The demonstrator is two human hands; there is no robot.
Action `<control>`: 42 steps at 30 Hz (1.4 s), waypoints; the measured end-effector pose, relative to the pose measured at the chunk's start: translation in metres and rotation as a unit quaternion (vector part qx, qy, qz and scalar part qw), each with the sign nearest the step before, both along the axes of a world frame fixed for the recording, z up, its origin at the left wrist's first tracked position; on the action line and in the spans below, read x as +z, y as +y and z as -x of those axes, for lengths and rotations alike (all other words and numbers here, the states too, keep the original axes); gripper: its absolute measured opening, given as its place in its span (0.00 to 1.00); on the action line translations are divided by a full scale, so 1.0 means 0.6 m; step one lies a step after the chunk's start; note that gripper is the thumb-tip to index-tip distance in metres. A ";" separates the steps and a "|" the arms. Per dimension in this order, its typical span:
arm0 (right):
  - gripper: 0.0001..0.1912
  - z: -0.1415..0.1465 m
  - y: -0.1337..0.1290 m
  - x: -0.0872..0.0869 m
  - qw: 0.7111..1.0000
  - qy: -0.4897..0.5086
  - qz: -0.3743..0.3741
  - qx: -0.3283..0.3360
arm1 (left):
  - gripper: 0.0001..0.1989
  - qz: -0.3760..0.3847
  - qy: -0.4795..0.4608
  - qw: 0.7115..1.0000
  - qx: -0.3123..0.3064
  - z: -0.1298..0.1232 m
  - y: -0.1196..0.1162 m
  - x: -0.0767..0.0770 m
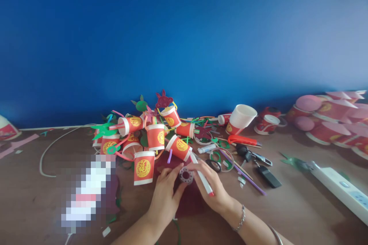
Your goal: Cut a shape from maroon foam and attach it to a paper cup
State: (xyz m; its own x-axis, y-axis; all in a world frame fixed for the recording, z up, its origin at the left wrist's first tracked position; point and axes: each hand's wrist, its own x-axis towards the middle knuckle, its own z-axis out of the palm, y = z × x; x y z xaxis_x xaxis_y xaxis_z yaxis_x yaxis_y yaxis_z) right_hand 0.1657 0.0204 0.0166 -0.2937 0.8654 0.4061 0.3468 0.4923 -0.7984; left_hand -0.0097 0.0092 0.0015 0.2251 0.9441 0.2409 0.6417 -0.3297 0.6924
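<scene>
Near the front middle of the table, my left hand (166, 191) pinches the left side of a small dark ring-shaped roll (186, 176). My right hand (211, 183) touches the roll's right side and has a white pen with a red end (203, 176) held along its fingers. Beneath both hands lies a dark red sheet (191, 201). Just behind them are red paper cups with gold emblems, among them an upright one (144, 168) and a tilted one (178, 147).
A blurred bright device (89, 195) lies at left. To the right are stacked cups (240, 118), an orange-red cutter (243, 140), keys (244, 152), a black fob (268, 176) and a white power strip (342, 191). More decorated cups (330, 130) stand at far right.
</scene>
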 end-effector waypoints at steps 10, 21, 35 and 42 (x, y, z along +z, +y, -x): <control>0.27 0.001 0.001 0.010 0.988 -0.139 -0.045 0.048 | 0.23 -0.003 -0.043 0.999 0.003 0.004 0.000 -0.008; 0.25 0.001 0.004 -0.001 0.987 -0.153 -0.048 0.019 | 0.17 0.015 -0.110 0.994 0.021 0.003 0.000 -0.010; 0.26 0.004 0.000 0.011 0.982 -0.183 -0.040 0.039 | 0.23 0.004 -0.091 0.996 -0.008 0.005 0.000 -0.001; 0.26 0.004 0.000 0.011 0.978 -0.201 -0.042 0.026 | 0.24 -0.003 -0.080 0.997 -0.001 0.004 0.000 -0.009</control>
State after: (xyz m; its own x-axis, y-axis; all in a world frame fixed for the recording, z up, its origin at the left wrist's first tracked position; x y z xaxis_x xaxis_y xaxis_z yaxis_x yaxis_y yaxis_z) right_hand 0.1633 0.0203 0.0230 -0.4874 0.8133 0.3177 0.5963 0.5758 -0.5593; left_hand -0.0124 0.0093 -0.0037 0.1856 0.9423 0.2788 0.5222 -0.3349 0.7843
